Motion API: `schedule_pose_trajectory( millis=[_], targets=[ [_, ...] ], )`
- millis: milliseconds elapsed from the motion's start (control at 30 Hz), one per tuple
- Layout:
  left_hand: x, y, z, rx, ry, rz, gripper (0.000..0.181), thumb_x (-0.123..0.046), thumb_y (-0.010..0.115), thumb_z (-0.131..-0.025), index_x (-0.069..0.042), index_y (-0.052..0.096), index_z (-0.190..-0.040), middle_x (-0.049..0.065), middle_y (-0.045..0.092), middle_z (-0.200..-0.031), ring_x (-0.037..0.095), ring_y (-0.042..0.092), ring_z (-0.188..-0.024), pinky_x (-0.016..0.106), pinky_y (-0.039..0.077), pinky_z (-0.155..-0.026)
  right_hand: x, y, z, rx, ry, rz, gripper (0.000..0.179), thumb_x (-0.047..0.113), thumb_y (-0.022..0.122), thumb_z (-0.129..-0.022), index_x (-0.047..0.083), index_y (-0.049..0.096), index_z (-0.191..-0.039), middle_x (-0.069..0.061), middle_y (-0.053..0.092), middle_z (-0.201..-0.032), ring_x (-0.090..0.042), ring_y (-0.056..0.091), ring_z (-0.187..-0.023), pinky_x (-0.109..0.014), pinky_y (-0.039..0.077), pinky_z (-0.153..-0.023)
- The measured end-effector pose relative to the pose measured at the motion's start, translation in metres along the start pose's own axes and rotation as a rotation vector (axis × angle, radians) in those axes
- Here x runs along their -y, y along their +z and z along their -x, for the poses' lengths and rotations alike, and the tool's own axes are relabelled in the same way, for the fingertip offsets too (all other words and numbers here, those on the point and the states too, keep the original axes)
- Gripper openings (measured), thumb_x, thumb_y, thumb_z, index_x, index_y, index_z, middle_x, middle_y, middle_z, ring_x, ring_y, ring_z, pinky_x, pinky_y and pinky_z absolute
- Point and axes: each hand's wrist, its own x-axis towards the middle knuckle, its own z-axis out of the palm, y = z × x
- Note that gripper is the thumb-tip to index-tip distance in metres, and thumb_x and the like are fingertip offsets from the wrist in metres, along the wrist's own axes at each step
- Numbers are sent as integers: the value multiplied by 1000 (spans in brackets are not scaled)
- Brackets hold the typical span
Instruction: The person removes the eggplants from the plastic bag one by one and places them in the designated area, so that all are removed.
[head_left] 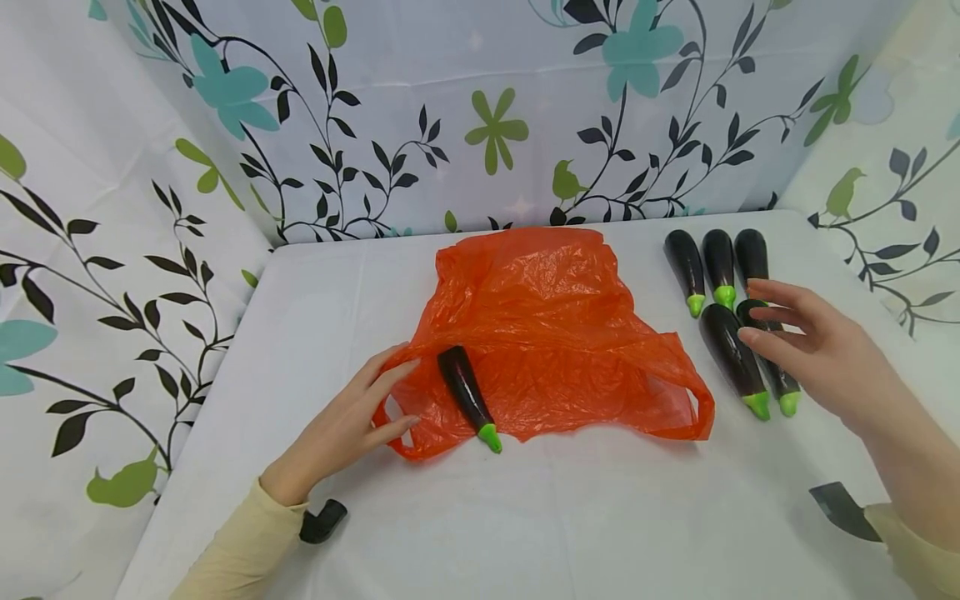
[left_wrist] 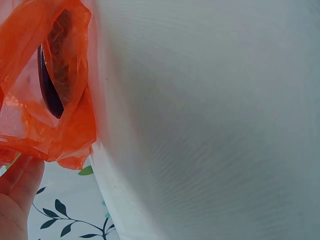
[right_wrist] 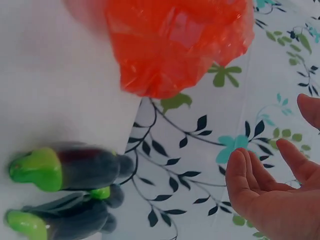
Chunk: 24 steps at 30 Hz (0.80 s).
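Note:
An orange plastic bag [head_left: 540, 333] lies spread on the white table, its handle loops toward the near side. At its left part lies one dark eggplant [head_left: 463, 387] with a green stem end; in the left wrist view this eggplant [left_wrist: 50, 90] shows through a gap in the bag. My left hand [head_left: 356, 417] is at the bag's left edge, fingers extended against the plastic and thumb apart. My right hand [head_left: 817, 342], holding nothing, hovers with fingers spread beside a group of eggplants [head_left: 731, 358] to the right of the bag, and overlaps part of it.
Several eggplants form two rows at the table's right, the farther row including an eggplant [head_left: 682, 267] near the back edge. A floral curtain [head_left: 495, 133] stands behind the table [head_left: 525, 517] and along both sides. Dark straps [head_left: 322, 522] show near the wrists.

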Motion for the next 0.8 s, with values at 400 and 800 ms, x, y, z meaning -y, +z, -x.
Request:
schedule_pose_trajectory(
  millis=[400, 800],
  targets=[
    [-1, 0, 0, -2, 7, 1, 75, -31, 73, -79, -22, 34, -142, 3, 26, -148, 19, 36, -130, 36, 49, -93, 60, 20, 37, 48, -253, -37, 64, 17, 68, -83, 33, 37, -137, 10, 45, -126, 6, 48, -100, -4, 46, -73],
    [-1, 0, 1, -9, 3, -3, 74, -31, 73, -79, -23, 34, -142, 2, 27, -148, 18, 36, -130, 36, 48, -93, 90, 48, 42, 86, -479, -27, 62, 19, 70, -81, 33, 42, -135, 12, 42, -138, -3, 48, -116, -13, 47, -85]
  ],
)
